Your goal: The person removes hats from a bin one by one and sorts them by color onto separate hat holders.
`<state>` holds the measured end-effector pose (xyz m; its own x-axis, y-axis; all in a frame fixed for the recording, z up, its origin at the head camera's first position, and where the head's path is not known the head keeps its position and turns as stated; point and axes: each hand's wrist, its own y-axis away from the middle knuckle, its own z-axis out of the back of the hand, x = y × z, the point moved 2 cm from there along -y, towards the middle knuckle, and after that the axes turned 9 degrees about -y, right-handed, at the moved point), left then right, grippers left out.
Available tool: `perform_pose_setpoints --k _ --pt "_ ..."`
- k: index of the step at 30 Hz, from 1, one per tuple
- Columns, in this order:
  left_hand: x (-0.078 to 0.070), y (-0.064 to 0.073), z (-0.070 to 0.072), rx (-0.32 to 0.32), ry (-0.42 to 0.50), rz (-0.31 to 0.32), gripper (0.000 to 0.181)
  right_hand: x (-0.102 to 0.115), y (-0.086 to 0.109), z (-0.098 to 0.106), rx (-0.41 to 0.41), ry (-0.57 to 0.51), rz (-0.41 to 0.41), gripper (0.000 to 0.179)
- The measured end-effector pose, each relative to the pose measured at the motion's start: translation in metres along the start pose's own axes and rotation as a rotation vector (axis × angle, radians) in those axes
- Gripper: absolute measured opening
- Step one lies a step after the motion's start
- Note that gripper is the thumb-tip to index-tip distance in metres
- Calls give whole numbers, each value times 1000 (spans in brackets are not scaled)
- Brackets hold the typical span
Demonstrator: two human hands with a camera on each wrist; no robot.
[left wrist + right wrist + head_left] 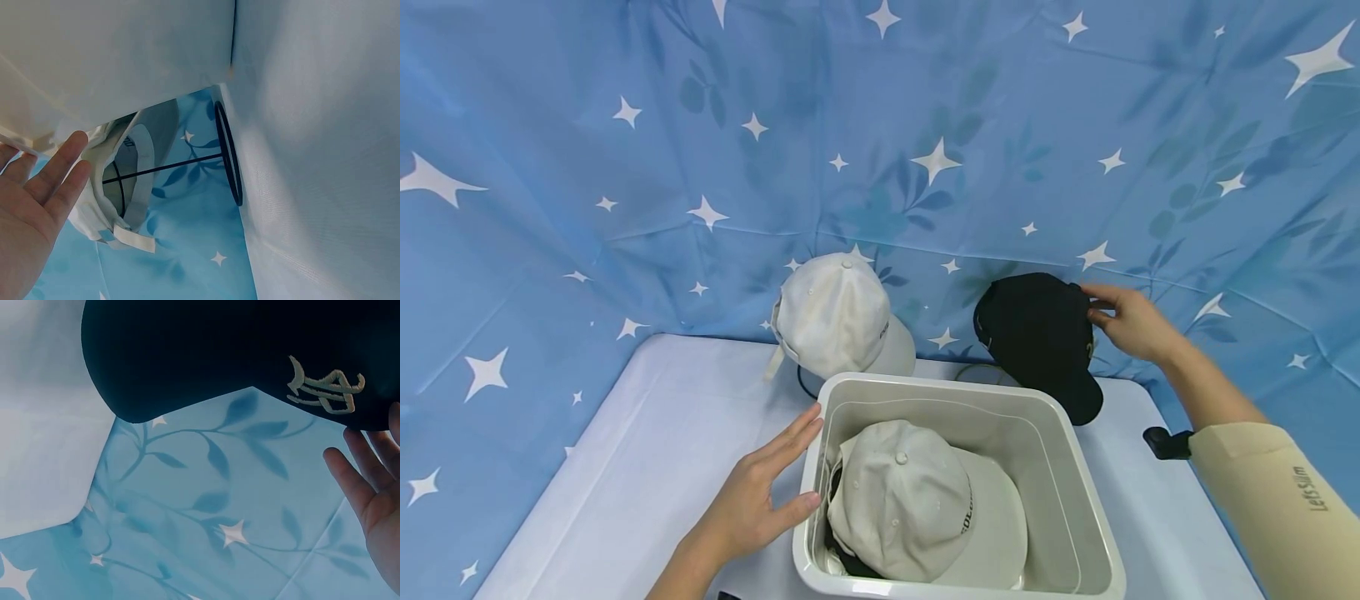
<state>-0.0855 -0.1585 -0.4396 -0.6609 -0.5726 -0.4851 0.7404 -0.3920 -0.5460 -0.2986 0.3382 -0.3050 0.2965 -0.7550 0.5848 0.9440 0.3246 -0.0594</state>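
A pale plastic bin (1060, 492) stands on the table, and an off-white cap (895, 500) lies in it over something black. Spread and mostly straight, the fingers of my left hand (756, 492) rest against the bin's left rim. At the back right a black cap (1030, 325) sits above a thin wire base, its brim pointing down toward the bin's corner. My right hand (1131, 321) touches this cap's right side with lightly bent fingers. Light embroidery (328, 387) shows on the black cap in the right wrist view, where the cap partly hides the fingertips.
Behind the bin, at its left, another off-white cap (835, 317) hangs on a black wire stand (228, 153). A blue curtain (880, 167) with white stars closes off the back of the white table (647, 450).
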Motion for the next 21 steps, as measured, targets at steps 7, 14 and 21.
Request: perform_pose_setpoints --k 7,14,21 --pt "-1 0 0 5 2 6 77 -2 0 -5 4 -2 -38 52" --pt "0 1 0 11 5 18 78 2 3 -4 -3 18 -27 55" --pt "0 0 -1 9 3 13 77 10 9 6 -70 48 -18 52"
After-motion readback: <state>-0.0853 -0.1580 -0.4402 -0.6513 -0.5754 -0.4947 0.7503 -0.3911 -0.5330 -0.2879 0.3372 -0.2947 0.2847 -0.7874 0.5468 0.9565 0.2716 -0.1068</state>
